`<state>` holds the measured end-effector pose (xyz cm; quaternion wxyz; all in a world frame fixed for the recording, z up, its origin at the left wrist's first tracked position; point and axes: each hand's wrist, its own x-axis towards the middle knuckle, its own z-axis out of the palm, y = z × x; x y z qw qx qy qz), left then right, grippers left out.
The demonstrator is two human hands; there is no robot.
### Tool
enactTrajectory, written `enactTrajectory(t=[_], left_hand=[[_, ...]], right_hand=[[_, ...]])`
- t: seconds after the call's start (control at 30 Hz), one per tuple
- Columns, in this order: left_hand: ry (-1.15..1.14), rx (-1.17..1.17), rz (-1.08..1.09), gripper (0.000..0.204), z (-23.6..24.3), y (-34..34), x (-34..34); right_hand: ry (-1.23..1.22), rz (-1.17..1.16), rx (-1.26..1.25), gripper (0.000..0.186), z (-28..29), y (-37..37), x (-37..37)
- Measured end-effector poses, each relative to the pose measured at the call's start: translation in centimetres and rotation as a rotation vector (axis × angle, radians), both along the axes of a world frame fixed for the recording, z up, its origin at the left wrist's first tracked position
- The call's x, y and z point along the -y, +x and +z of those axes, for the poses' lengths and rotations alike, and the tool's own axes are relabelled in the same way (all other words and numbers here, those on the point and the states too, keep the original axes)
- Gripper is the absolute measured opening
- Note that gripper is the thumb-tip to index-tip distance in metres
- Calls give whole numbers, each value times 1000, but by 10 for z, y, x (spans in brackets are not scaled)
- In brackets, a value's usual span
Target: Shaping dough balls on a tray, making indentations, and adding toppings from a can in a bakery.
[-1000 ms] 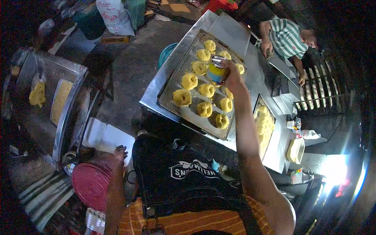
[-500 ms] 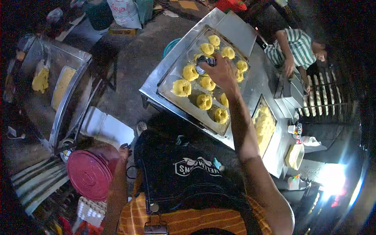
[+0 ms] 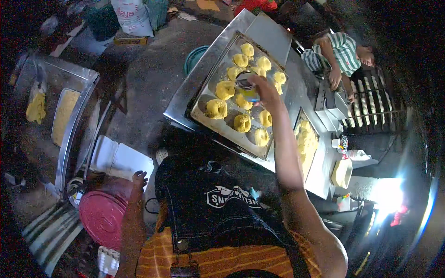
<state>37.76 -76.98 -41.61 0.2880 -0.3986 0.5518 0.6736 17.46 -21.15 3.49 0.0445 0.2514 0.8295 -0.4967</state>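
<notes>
My right hand (image 3: 266,90) is closed around a small can (image 3: 249,92) with a round metallic end and a blue and yellow side. It holds the can tilted over a metal baking tray (image 3: 234,134). On the tray sit several yellow dough mounds; nearer ones, such as one dough mound (image 3: 216,109), have a hollow pressed into them. My fingers partly cover the can and the mounds behind it. My left hand (image 3: 139,179) hangs low beside a white box (image 3: 118,160), fingers loosely bent and apart, nothing visible in it.
A steel table (image 3: 185,99) bears the tray and a second tray of yellow dough (image 3: 306,146). A red lidded tub (image 3: 103,217) stands below my left hand. At right, a person in a striped shirt (image 3: 345,55) works by long dough strips (image 3: 371,102). Another bench (image 3: 90,76) is at left.
My right hand has shifted slightly downward over the tray, tipping the can so more of its side shows. My left hand has moved a little left. The whole view has shifted slightly.
</notes>
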Motion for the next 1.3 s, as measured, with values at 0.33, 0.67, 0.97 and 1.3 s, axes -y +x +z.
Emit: enactTrajectory(t=[0.33,0.67,0.97,1.3], left_hand=[[-36,-81,-119,44,34,-47,-24],[17,-24,-215,38,53,7,-61],[-255,85,-239,41,-49,55,-15],[-68,-26,-252,49,36,-15,-42]], right_hand=[[-266,24,71,45,41,37,-29],[744,90,150,75,39,53,-20],[646,130,144,69,42,44,-9],[-590,-317,-84,48,-3,90,-65]])
